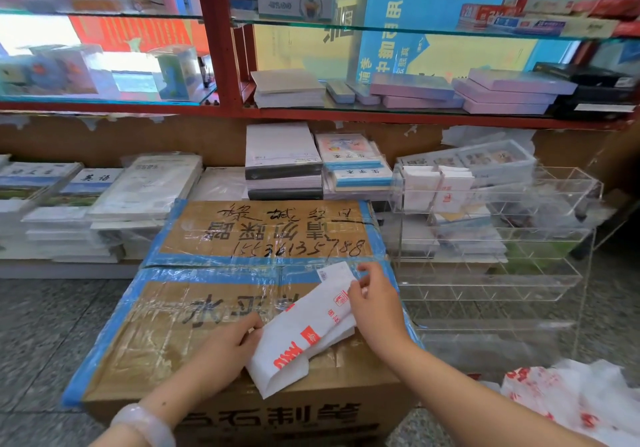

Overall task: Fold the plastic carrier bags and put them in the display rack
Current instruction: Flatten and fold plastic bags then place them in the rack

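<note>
Hands work together on a white plastic carrier bag (311,329) with red print, already folded into a long narrow strip that lies slantwise on top of a taped cardboard box (214,308), toward its near right corner. The left hand (221,349), a pale bangle (145,424) on its wrist, pinches the strip's near end between thumb and curled fingers, just inside the box's front edge. The right hand (375,303) pinches the far end with its fingertips, lifting that end slightly off the box top near the right edge. The film looks very light, thin and limp, with no stiffness of its own, and probably slick, so a fold is likely to spring open or slide unless it is pressed flat; the ends and the creased edges seem the best places to hold, as both hands do now. Beyond the box to the right stands a clear acrylic display rack (568,204) with tiers of compartments; two folded white bags (438,187) already sit upright in its top left compartments, while the lower tiers look unfilled. A loose heap of unfolded white and red bags (571,401) lies on the floor at the near right. Behind, stacks of exercise books (284,162) fill low shelves.
</note>
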Demonstrator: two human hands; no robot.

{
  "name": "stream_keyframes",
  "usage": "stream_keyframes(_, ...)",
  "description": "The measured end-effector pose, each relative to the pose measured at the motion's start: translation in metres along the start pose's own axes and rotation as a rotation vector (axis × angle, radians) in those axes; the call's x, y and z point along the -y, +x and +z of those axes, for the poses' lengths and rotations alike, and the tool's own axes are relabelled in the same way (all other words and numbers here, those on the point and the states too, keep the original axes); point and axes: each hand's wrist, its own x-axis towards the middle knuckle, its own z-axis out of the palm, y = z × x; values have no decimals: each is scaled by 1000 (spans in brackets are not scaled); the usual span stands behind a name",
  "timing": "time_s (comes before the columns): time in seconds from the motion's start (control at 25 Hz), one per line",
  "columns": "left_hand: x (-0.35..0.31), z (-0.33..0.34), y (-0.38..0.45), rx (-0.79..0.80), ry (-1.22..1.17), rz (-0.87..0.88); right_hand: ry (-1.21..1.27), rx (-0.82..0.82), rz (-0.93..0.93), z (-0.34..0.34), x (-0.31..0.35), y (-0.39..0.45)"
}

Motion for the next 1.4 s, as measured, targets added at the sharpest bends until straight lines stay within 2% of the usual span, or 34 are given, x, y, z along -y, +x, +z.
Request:
stream_keyframes(0.12,1,-2,-4,27,-82,33,181,56,194,0,-4,13)
stream_keyframes(0.24,1,-2,-4,-15,-55,50,138,96,225,-3,-10,15)
stream_keyframes(0.36,0,-1,-1,-55,-32,48,177,21,56,-10,-6,7)
stream_keyframes(0.44,0,-1,2,-79,34,55,99,45,-70,-17,-6,1)
stream_keyframes(0.6,-1,4,5,-132,163,115,-423,158,-128,-18,-27,-11)
stream_keyframes(0.72,-3,10,6,-172,208,131,-684,123,-167,-14,-26,-13)
stream_keyframes(0.76,-3,11,6,-177,213,122,-770,78,-242,-11,-23,-14)
stream_keyframes(0.84,-4,13,7,-182,214,109,-836,16,-515,2,-16,-20)
stream_keyframes(0.92,-3,14,6,-172,207,107,-912,179,-753,24,-18,-28)
stream_keyframes(1.0,-1,15,8,-146,205,100,-942,469,-767,36,-20,-30)
stream_keyframes(1.08,-4,12,3,-165,202,87,-894,558,-757,43,-30,-27)
stream_keyframes(1.2,-10,22,1,-460,477,206,-829,545,-734,45,-35,-30)
stream_keyframes(1.24,-12,31,-2,-530,528,274,-879,536,-738,48,-37,-30)
stream_keyframes(1.32,-12,51,-10,-486,597,388,-961,479,-717,47,-34,-32)
stream_keyframes(1.4,6,66,-24,-274,620,354,-931,469,-748,49,-33,-31)
